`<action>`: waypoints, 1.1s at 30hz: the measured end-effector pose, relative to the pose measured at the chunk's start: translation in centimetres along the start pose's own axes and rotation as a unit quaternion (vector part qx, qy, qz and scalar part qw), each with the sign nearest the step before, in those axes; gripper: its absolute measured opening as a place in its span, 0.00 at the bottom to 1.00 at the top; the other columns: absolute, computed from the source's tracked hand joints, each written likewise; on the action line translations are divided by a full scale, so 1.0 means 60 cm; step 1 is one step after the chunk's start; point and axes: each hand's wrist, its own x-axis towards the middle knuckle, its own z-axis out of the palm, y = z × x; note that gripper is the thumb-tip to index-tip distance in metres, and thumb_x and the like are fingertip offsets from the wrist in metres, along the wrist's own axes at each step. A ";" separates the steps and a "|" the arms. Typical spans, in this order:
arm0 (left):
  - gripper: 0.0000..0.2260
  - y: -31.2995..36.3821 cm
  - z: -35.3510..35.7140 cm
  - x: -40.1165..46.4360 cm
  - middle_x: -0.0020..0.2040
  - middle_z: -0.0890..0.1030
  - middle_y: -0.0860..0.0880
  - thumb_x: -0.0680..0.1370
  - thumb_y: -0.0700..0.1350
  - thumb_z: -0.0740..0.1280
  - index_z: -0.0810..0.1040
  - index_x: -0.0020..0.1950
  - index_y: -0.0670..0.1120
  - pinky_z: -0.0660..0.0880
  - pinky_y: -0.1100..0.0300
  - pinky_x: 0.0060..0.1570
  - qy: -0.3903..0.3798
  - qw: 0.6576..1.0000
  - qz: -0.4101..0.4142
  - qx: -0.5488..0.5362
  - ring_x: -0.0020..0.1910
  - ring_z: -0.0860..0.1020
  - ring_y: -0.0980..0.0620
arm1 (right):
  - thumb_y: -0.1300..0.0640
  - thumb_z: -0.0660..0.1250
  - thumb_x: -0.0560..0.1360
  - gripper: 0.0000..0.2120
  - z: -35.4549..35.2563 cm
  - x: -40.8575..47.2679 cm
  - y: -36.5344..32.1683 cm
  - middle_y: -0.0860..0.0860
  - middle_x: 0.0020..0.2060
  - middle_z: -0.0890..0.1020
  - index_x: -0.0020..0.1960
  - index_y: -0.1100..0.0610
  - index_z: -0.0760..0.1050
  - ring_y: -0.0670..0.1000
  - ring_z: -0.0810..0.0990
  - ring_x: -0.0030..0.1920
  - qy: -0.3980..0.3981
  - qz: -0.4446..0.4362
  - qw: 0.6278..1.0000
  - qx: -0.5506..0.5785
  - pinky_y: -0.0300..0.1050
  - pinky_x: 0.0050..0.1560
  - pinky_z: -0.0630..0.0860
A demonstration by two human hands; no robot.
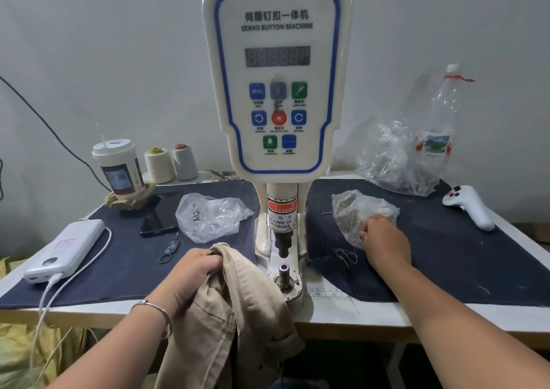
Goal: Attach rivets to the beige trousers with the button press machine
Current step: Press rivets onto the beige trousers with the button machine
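Left hand grips bunched beige trousers, fingers curled round fabric, just left of servo button machine's lower die. Right hand reaches into small plastic bag of rivets on dark mat; fingertips hidden, grip unclear.

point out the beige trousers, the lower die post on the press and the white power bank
beige cotton trousers [235,308], head view, folded fabric
metal lower die post [283,272], head view, its shaft
white rectangular power bank [67,250], head view, top face
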 end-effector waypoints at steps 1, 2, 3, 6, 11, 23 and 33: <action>0.07 0.001 0.000 0.000 0.30 0.76 0.46 0.62 0.45 0.65 0.79 0.30 0.44 0.70 0.57 0.37 0.000 1.000 0.002 0.006 0.32 0.74 0.52 | 0.57 0.62 0.80 0.07 0.001 0.000 0.000 0.54 0.54 0.76 0.51 0.59 0.76 0.58 0.78 0.47 -0.001 0.000 1.000 0.000 0.46 0.39 0.67; 0.09 0.002 0.000 -0.001 0.31 0.77 0.46 0.62 0.46 0.65 0.80 0.33 0.42 0.70 0.57 0.38 0.002 1.000 0.002 0.011 0.33 0.74 0.51 | 0.58 0.61 0.80 0.06 0.002 0.000 0.000 0.54 0.54 0.76 0.51 0.60 0.75 0.58 0.78 0.48 -0.001 0.001 1.000 0.003 0.46 0.40 0.67; 0.10 0.004 0.000 -0.002 0.32 0.77 0.45 0.62 0.46 0.65 0.80 0.35 0.40 0.70 0.57 0.38 0.003 1.000 0.000 0.012 0.34 0.73 0.50 | 0.58 0.61 0.80 0.06 0.003 0.000 0.000 0.54 0.54 0.76 0.52 0.60 0.75 0.58 0.78 0.48 0.000 0.001 1.000 0.006 0.46 0.40 0.67; 0.11 0.008 0.001 -0.005 0.34 0.74 0.43 0.62 0.45 0.64 0.77 0.38 0.39 0.68 0.56 0.39 0.007 1.000 -0.002 0.016 0.36 0.71 0.49 | 0.59 0.61 0.80 0.06 0.003 -0.001 0.001 0.55 0.54 0.76 0.52 0.60 0.75 0.58 0.77 0.48 0.003 -0.011 1.000 0.013 0.46 0.40 0.67; 0.10 0.012 0.003 -0.008 0.33 0.74 0.44 0.62 0.46 0.64 0.77 0.35 0.40 0.68 0.55 0.40 0.006 1.000 -0.007 0.018 0.35 0.71 0.50 | 0.60 0.61 0.80 0.06 -0.008 0.000 -0.001 0.55 0.55 0.75 0.53 0.59 0.75 0.57 0.78 0.50 -0.018 -0.029 0.999 -0.015 0.45 0.41 0.70; 0.06 0.010 0.005 -0.005 0.29 0.73 0.45 0.60 0.45 0.64 0.74 0.30 0.42 0.66 0.57 0.35 0.004 1.000 0.006 0.014 0.31 0.70 0.51 | 0.61 0.59 0.80 0.05 -0.025 -0.039 -0.009 0.53 0.50 0.77 0.50 0.58 0.74 0.55 0.77 0.50 0.085 0.019 0.992 0.095 0.44 0.42 0.67; 0.16 -0.010 0.005 0.012 0.28 0.73 0.46 0.72 0.34 0.67 0.73 0.25 0.45 0.65 0.57 0.34 0.013 1.000 0.026 0.008 0.27 0.69 0.55 | 0.67 0.67 0.73 0.08 -0.070 -0.131 -0.065 0.53 0.31 0.80 0.37 0.58 0.75 0.49 0.79 0.32 0.035 0.034 0.886 0.462 0.38 0.33 0.75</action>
